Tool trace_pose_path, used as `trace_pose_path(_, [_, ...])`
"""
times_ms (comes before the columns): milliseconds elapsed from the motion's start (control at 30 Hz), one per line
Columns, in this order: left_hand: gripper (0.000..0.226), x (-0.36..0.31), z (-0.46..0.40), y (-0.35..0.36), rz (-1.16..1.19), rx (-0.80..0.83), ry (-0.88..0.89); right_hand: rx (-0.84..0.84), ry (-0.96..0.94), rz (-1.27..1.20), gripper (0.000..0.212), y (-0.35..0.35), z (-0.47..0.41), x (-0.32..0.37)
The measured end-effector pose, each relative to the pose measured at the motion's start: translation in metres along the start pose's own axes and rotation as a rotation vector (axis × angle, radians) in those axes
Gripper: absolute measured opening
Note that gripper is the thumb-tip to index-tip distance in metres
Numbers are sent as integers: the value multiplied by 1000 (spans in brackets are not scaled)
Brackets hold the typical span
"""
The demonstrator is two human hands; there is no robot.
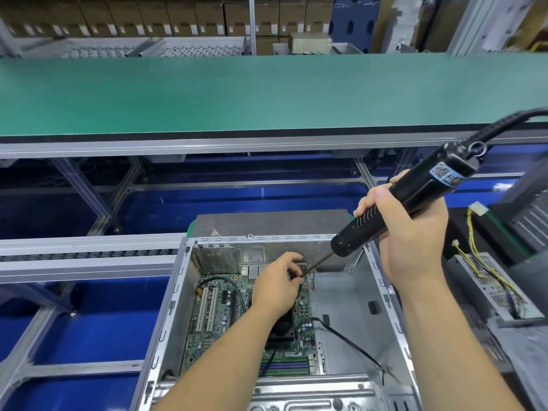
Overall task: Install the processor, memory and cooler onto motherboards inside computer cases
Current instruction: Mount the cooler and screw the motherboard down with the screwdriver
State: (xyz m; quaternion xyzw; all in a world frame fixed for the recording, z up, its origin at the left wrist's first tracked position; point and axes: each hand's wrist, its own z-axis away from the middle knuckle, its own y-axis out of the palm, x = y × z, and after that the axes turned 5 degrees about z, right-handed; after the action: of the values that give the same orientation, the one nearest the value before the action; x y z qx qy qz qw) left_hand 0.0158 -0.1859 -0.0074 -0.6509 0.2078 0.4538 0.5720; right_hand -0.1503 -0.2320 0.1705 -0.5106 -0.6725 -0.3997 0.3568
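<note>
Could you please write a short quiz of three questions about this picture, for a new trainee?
1. True or false: the right hand holds the black electric screwdriver.
2. Where is the left hand? A) on the green belt B) inside the open computer case, at the screwdriver's bit tip C) on the power supply
3. Fill in: the motherboard lies ____ the case.

Key: 1 true; 2 B; 3 inside
</note>
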Motion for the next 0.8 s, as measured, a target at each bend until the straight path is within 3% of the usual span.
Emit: trace_pose_path(800, [38, 2, 2, 1, -76, 9, 33, -8, 1, 11, 18, 1, 0, 1])
